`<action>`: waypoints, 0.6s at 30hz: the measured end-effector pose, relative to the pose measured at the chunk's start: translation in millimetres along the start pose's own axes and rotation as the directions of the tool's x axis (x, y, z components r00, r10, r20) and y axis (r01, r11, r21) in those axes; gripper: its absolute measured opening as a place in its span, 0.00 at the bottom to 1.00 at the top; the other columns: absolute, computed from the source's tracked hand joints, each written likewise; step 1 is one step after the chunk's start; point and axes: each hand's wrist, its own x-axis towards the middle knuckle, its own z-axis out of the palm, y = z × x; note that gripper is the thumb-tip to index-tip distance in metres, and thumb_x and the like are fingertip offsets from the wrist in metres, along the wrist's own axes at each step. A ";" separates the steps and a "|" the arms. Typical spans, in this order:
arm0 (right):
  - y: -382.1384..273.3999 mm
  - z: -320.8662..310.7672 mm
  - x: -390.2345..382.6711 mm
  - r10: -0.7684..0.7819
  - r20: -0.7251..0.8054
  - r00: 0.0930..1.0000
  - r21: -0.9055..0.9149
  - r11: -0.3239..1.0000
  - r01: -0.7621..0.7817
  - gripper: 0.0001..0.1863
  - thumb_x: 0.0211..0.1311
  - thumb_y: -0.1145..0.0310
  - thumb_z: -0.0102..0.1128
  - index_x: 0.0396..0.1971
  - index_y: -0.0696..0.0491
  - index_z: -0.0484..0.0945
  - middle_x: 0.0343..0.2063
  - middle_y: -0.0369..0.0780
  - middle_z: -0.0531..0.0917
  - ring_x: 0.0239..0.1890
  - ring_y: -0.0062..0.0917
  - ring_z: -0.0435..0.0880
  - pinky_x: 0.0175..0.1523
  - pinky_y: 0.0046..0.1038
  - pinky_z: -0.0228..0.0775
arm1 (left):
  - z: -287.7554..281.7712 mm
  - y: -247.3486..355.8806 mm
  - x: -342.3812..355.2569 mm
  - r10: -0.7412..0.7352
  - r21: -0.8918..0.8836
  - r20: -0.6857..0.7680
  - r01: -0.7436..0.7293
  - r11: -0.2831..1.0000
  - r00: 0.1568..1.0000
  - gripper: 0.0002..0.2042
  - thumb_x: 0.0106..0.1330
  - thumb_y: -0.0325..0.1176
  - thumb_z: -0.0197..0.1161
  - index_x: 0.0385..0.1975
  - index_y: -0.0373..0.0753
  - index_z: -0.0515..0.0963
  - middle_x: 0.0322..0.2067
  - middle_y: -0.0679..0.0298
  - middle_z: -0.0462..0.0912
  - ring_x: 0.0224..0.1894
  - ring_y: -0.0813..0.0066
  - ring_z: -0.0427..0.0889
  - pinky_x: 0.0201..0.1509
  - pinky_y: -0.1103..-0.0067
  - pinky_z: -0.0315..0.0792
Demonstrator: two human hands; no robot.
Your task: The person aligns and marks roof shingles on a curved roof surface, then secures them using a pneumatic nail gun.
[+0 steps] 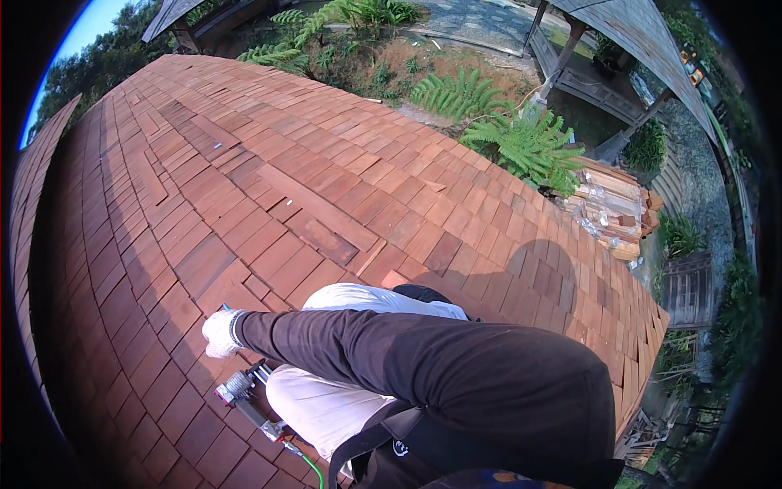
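My right arm in a dark sleeve reaches across to the left over my pale trousers. My right hand [221, 333], in a white knit glove, is closed low over the reddish wooden shingles [208, 265]. A small blue tip shows beyond its fingers; the rest of what it may hold is hidden. Beside my knee, just below that hand, rests an air nailer [259, 417] with a grey ribbed part, a metal fitting and a green hose [309, 466]. My left hand does not show.
Loose long wood strips [314, 204] and small pieces lie on the sloping roof. Its edge runs along the right, above ferns [525, 147] and a stack of wood bundles [611, 208]. Shingle-roofed shelters [619, 41] stand beyond. A dark gap borders another roof section at left.
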 end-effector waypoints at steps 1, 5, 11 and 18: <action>-3.1 -2.1 -1.6 0.003 0.013 1.000 0.015 1.000 -0.003 0.21 0.62 0.52 0.59 0.31 0.56 0.89 0.31 0.49 0.89 0.40 0.44 0.90 0.48 0.44 0.80 | -1.3 0.3 -0.2 -0.001 0.018 -0.001 0.001 1.000 1.000 0.30 0.73 0.57 0.54 0.69 0.48 0.71 0.74 0.47 0.64 0.74 0.38 0.60 0.70 0.33 0.53; -13.8 -13.1 -10.8 0.037 0.048 0.998 0.080 0.996 -0.041 0.21 0.61 0.51 0.59 0.31 0.55 0.89 0.31 0.49 0.89 0.40 0.45 0.90 0.48 0.44 0.80 | -9.3 3.6 -0.3 -0.001 0.028 0.095 -0.001 1.000 0.995 0.30 0.73 0.57 0.54 0.69 0.48 0.72 0.74 0.47 0.64 0.75 0.38 0.60 0.70 0.34 0.54; -10.8 9.5 -0.3 0.018 0.117 0.993 0.028 0.999 -0.021 0.25 0.61 0.50 0.60 0.41 0.58 0.90 0.41 0.52 0.90 0.48 0.45 0.89 0.54 0.43 0.80 | 0.0 -1.3 0.6 -0.001 0.017 0.106 0.000 1.000 0.994 0.29 0.73 0.57 0.53 0.69 0.49 0.72 0.74 0.47 0.64 0.75 0.38 0.59 0.72 0.34 0.52; -7.9 20.2 4.7 0.001 0.116 0.993 -0.001 1.000 -0.001 0.23 0.60 0.51 0.60 0.39 0.56 0.90 0.39 0.50 0.90 0.47 0.43 0.90 0.53 0.42 0.81 | -0.2 0.2 1.4 -0.019 0.017 0.148 0.016 1.000 0.989 0.27 0.74 0.57 0.53 0.67 0.49 0.74 0.75 0.46 0.63 0.76 0.39 0.58 0.72 0.33 0.51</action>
